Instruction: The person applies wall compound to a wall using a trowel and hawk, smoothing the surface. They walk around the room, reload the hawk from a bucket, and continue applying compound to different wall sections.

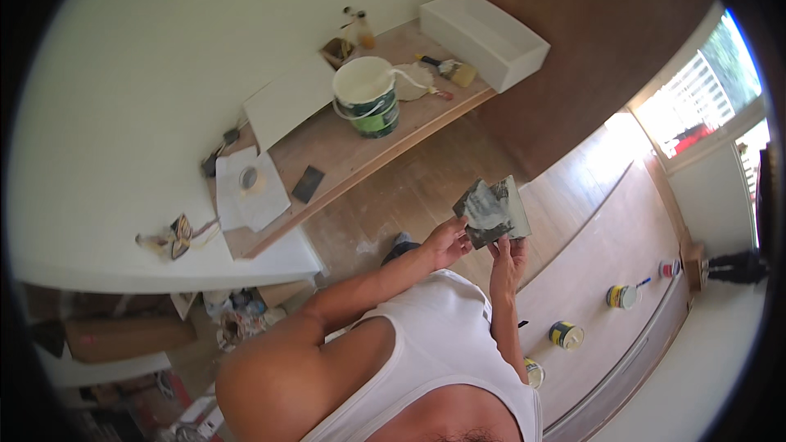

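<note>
In front of my chest, both hands hold thin, dark, squarish sheets smeared with a whitish coating. My left hand (448, 242) pinches the left edge of the dark smeared sheet (485, 211). From below, my right hand (508, 260) grips the paler grey sheet (517, 206), which overlaps the dark one on its right. Whether the two are joined I cannot tell. Nearest beyond them, on the wooden bench (426, 127), stands a white and green bucket (366, 98) with its handle down. A small dark rectangular pad (308, 184) lies by the bench's front edge.
A white basin-like box (487, 37) and a wide paintbrush (454, 71) occupy the bench's far end. White boards (291, 106) and a paper sheet (270, 205) lie at its left. Several tins, one a yellow-labelled tin (566, 335), stand on the long board (606, 278) at right.
</note>
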`<state>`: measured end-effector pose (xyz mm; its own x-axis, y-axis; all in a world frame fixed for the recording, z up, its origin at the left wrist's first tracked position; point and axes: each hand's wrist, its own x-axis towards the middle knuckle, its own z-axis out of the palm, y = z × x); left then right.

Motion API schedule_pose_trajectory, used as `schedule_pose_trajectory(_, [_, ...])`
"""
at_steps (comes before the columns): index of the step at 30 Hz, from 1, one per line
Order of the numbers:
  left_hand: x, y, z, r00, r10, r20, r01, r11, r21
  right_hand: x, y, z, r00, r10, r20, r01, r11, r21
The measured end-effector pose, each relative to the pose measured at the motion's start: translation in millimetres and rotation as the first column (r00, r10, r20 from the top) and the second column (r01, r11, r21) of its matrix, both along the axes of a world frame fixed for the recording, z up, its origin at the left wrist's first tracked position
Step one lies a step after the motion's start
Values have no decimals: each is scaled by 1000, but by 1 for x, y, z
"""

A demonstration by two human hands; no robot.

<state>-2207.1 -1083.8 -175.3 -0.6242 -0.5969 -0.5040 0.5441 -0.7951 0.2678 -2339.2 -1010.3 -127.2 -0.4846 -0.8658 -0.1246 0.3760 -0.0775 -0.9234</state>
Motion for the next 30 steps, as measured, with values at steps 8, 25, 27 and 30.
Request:
schedule_pose_trajectory(8, [55, -43, -59, 949, 301, 95, -302, 953, -11, 11, -11, -7, 909, 356, -216, -356, 934, 39])
schedule_pose_trajectory(25, [285, -129, -100, -675, 477, 562, 316, 876, -364, 72, -119, -27, 745, 580, -330, -500, 813, 299])
schedule_pose_trajectory(27, [313, -105, -97, -577, 511, 637, 536, 825, -177, 91, -133, -23, 730, 578, -365, -505, 816, 283])
schedule_pose_trajectory(30, [347, -81, -123, -447, 715, 537, 743, 632, -222, 119, -146, -28, 722, 598, -347, -524, 801, 289])
